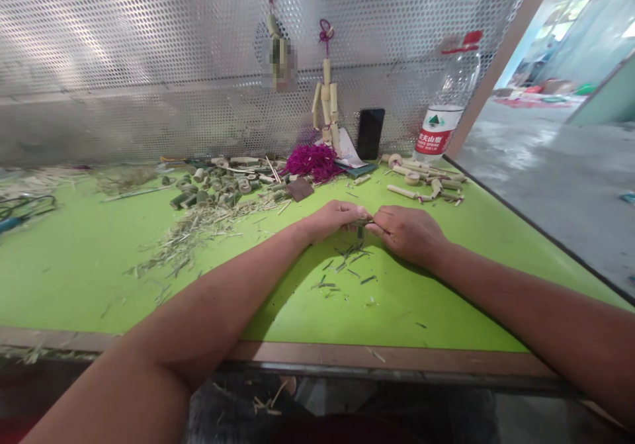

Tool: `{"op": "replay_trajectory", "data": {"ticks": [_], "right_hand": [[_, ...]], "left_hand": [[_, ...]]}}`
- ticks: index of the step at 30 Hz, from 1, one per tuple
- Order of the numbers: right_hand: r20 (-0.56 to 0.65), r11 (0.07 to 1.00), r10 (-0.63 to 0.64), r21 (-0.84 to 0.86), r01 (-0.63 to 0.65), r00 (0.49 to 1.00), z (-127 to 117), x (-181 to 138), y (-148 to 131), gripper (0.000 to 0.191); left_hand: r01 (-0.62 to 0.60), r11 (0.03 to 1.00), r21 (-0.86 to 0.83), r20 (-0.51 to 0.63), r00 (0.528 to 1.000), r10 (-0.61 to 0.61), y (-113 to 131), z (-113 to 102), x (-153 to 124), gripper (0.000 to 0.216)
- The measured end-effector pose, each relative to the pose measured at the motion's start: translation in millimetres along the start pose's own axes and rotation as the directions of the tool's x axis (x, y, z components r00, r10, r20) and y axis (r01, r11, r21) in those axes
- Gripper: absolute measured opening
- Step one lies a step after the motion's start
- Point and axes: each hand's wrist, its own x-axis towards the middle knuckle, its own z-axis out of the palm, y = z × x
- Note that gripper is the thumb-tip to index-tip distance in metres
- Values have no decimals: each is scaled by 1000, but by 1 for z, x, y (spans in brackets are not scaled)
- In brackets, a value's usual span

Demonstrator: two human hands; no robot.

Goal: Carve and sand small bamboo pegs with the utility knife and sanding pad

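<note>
My left hand (333,219) and my right hand (407,232) meet over the middle of the green table (74,265). Both have their fingers curled and pinched together around a small bamboo piece (363,222) held between them; most of it is hidden by the fingers. Thin green shavings (347,262) lie scattered on the table just below the hands. Both forearms rest on the table's near edge.
A pile of cut bamboo rings (213,189) and splinters (193,232) lies left of centre. Purple thread (311,161), a bamboo stick figure (326,103), a dark phone (370,133) and a water bottle (444,110) stand against the perforated metal wall. Pale bamboo pieces (426,179) sit at the right.
</note>
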Motion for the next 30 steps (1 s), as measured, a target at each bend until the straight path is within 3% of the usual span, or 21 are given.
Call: {"op": "replay_trajectory", "data": {"ticks": [16, 30], "right_hand": [[-85, 999, 29, -22, -31, 996, 3, -1, 0, 46], [30, 1000, 0, -3, 0, 1000, -2, 3, 4, 42]], "left_hand": [[102, 995, 3, -63, 993, -101, 6, 3, 3, 39], [113, 993, 38, -85, 990, -109, 7, 4, 4, 41]]}}
